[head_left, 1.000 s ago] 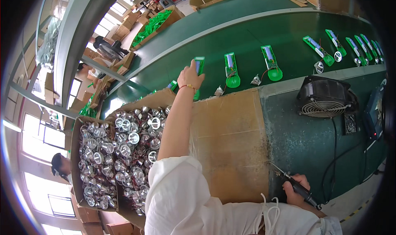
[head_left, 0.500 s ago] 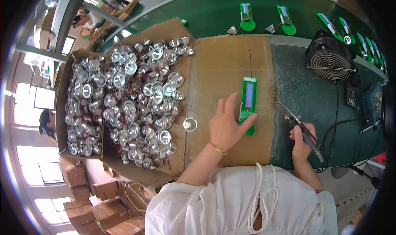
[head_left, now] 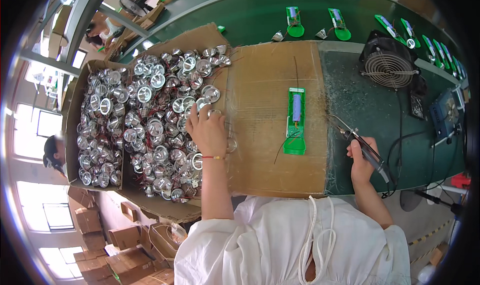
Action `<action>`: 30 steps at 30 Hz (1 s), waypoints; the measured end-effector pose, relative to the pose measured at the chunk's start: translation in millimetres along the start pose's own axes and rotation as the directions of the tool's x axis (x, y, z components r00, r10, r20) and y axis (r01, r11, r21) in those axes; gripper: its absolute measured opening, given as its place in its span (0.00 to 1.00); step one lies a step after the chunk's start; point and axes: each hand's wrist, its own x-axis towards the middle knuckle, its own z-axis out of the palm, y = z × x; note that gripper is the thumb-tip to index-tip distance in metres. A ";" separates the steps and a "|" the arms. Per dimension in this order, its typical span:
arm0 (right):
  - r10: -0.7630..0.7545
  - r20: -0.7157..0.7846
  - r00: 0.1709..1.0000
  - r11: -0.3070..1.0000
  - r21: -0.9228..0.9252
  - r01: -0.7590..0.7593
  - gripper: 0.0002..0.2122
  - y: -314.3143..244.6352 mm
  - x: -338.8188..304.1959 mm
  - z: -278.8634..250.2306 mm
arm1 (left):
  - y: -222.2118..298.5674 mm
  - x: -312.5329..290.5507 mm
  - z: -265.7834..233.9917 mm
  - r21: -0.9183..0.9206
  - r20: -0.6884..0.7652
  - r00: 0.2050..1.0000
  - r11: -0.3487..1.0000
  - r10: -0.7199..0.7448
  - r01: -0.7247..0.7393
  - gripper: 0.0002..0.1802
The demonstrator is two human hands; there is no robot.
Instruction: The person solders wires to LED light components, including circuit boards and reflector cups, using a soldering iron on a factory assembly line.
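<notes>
My left hand (head_left: 207, 134) is over the right part of a cardboard box (head_left: 210, 33) filled with small silver lamp reflectors (head_left: 162, 155) with thin red wires. Its fingers are spread and reach onto the reflectors, and I see none held. In my right hand (head_left: 362, 157) is a soldering iron (head_left: 372, 156), with a thin curved metal tube at its front end pointing up and left. On a cardboard sheet (head_left: 257, 95) between my hands lies a green plastic casing (head_left: 295, 146). It bears a blue cylindrical battery (head_left: 296, 107), a small circuit board and loose dark wires.
A black fan with a wire grille (head_left: 390, 69) stands at the back right, near a blue box-shaped unit (head_left: 445, 117) with cables. More green casings (head_left: 295, 31) sit along the green surface behind. Other people are beyond the left side, near stacked cartons (head_left: 87, 220).
My left hand has moved left from the green casing to the reflectors. The casing now shows dark wires where the hand was. My right hand still holds the soldering iron.
</notes>
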 end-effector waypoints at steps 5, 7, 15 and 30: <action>-0.025 -0.006 1.000 1.000 0.003 0.025 0.07 -3.4 -4.2 -1.3 | 43.8 -7.5 -26.6 -0.816 0.287 0.958 0.516 -0.032 0.261 0.04; -0.039 0.058 0.998 0.999 0.023 0.038 0.07 -8.8 -10.3 0.7 | 61.9 -17.5 -28.6 -0.828 0.397 0.917 0.446 0.039 0.340 0.08; -0.110 0.281 0.953 0.994 0.010 0.111 0.07 -11.7 -22.0 7.2 | 96.2 -35.9 -12.7 -0.696 0.622 0.782 0.482 0.036 0.531 0.11; -0.024 0.240 0.970 1.000 -0.014 0.028 0.07 -15.3 -20.3 21.3 | 93.7 -45.4 -0.8 -0.807 0.383 0.904 0.545 0.192 0.226 0.06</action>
